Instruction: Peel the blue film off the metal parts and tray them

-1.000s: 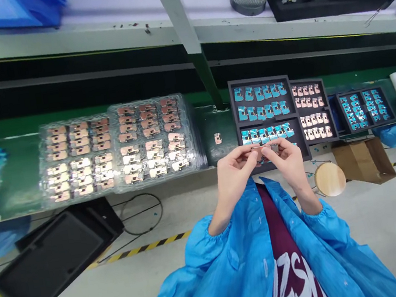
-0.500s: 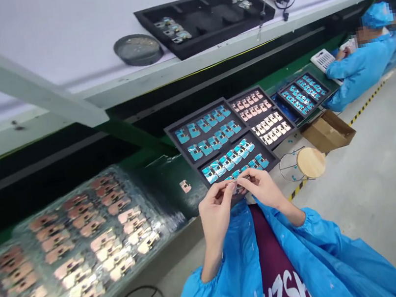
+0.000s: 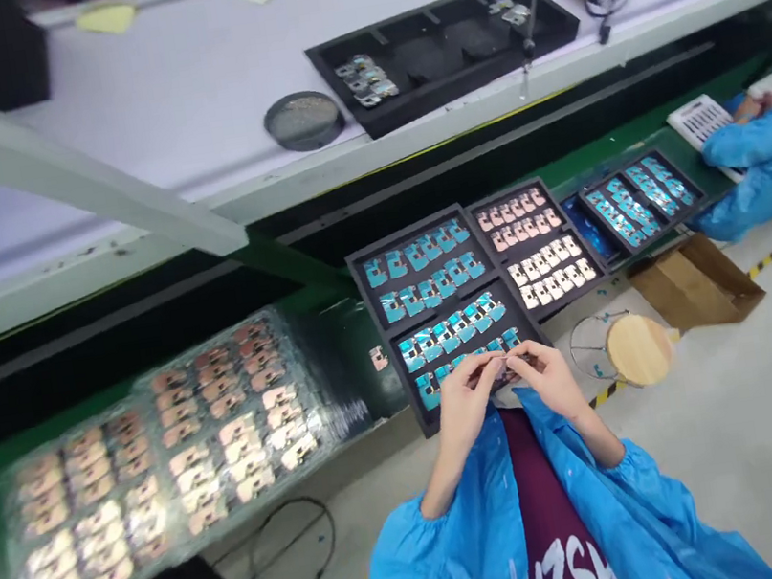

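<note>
My left hand [image 3: 467,401] and my right hand [image 3: 551,381] meet at the fingertips above the near edge of a black tray [image 3: 383,329]. Both are pinched closed on a small flat part [image 3: 505,366], mostly covered by the fingers. Rows of blue-faced small plates [image 3: 447,331] fill the tray beneath them. Beside it, a second black tray [image 3: 600,265] carries copper-coloured and pale shiny plates [image 3: 547,256]. One loose copper-coloured plate [image 3: 379,358] lies on the green bench to the left of the trays.
Clear plastic trays [image 3: 143,364] of copper-coloured plates cover the left bench. A shelf [image 3: 213,199] above holds a black divided tray [image 3: 424,56] and a round dish [image 3: 304,120]. A stool [image 3: 638,349] and cardboard box [image 3: 697,286] stand right. A co-worker [image 3: 771,150] sits beyond.
The view has shifted, so the trays sit a little lower and further right. My hands stay together at the fingertips, with the small part still between them.
</note>
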